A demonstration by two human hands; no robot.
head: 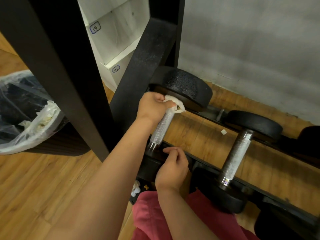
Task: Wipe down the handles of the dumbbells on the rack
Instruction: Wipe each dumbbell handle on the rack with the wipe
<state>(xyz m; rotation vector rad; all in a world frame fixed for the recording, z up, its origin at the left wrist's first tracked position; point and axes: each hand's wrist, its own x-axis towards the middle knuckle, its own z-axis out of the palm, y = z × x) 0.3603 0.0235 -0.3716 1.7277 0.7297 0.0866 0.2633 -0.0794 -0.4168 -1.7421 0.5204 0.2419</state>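
A grey wall (251,49) stood behind and a wood floor (43,187) ran beneath the black rack (142,70), whose two low rails crossed the view from near left to far right. At the left a bin (26,135) lined with a clear bag held crumpled white papers (46,116) against its near side; the rest of its inside was dark. White cubbies behind the rack carried the labels "14" (95,27) and "02" (115,68).

Two dumbbells lay across the rails, long axes pointing away from the person and leaning slightly right. The left dumbbell (187,85) had its far head on the far rail and its near end on the near rail. The second dumbbell (254,122) sat parallel, to its right and apart from it.

A red garment (155,213) covered the person's lap. The left hand (152,106) was wrapped around the far end of the left dumbbell's knurled handle (162,127), just below the far head, leaving most of the handle bare beneath the grip. The right hand (173,167) hovered at the near rail beside the handle's near end, fingers curled; whether it gripped anything could not be told.

A white wipe (174,103) was bunched between the left fingers and the handle, spilling out against the far head. White wads (136,188) lay on the floor under the near rail, and a small white scrap (223,132) lay between the two handles.
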